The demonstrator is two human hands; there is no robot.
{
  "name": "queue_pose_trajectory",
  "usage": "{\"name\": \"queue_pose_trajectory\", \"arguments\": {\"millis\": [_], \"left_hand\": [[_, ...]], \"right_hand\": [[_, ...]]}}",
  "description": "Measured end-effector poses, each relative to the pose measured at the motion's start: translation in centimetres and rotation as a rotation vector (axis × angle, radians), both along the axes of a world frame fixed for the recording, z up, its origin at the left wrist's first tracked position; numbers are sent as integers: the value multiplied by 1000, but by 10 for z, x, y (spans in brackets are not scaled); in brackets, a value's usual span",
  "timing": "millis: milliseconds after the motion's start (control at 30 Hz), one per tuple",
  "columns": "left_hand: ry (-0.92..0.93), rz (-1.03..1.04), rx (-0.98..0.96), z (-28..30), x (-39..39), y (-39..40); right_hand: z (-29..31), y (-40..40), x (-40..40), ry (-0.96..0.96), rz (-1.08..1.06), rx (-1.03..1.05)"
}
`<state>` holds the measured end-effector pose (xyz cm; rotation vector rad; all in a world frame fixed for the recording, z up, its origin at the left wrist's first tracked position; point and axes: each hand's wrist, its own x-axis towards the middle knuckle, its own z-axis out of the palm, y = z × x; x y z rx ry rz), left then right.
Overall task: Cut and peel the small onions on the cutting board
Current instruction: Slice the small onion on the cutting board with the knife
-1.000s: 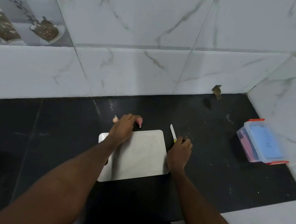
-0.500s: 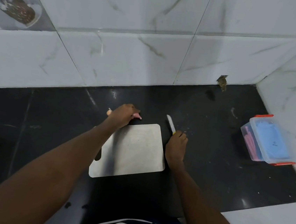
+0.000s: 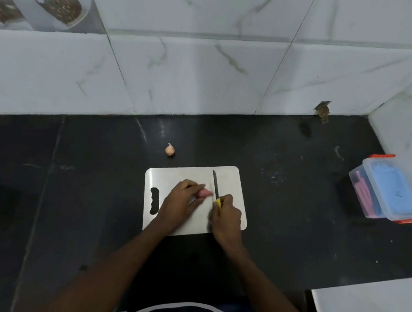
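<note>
Both hands are down on the pale rectangular cutting board [image 3: 230,183], and each grip is closed on something. Left hand [image 3: 182,204] first: its fingers are curled over a small pinkish onion [image 3: 205,193], pinning it near the middle of the board, with only the right-hand end of the onion peeking out past the fingertips. Right hand [image 3: 226,215] is wrapped around the yellow handle of a slim dark-bladed knife [image 3: 215,183], and the blade runs away from the person toward the far edge of the board. That blade sits just beside the exposed end of the onion; whether the edge is touching it is too fine to tell from up here.

Over on the left side of the board there's a wavy cut-out handle slot, left uncovered. Board lies flat on the black polished stone desk [image 3: 81,193].

Second small onion [image 3: 170,149], tan-skinned with its pointed tip up, sits alone on the desk just beyond the far left corner of the board, off the board entirely.

Off to the right, against the marbled white tiled wall [image 3: 209,67], rests a clear plastic box with a blue lid and orange clips [image 3: 387,190], well apart from the action.
</note>
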<state>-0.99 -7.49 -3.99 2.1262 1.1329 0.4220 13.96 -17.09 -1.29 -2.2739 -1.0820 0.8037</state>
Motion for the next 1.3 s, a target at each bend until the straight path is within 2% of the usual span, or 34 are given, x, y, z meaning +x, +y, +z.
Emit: {"name": "queue_pose_trajectory", "arguments": {"millis": [200, 367, 867, 1133, 1300], "left_hand": [[-94, 95, 89, -22, 1, -15], [-193, 201, 60, -28, 7, -24], [-192, 251, 92, -36, 11, -26], [-197, 236, 90, -39, 12, -21], [-196, 221, 90, -42, 12, -19]], "right_hand": [[-9, -16, -22, -121, 100, -28], [-8, -14, -23, -238, 150, -79], [-16, -9, -29, -370, 226, -205], [-11, -2, -27, -402, 330, -312], [-10, -3, -25, -374, 312, -294]]}}
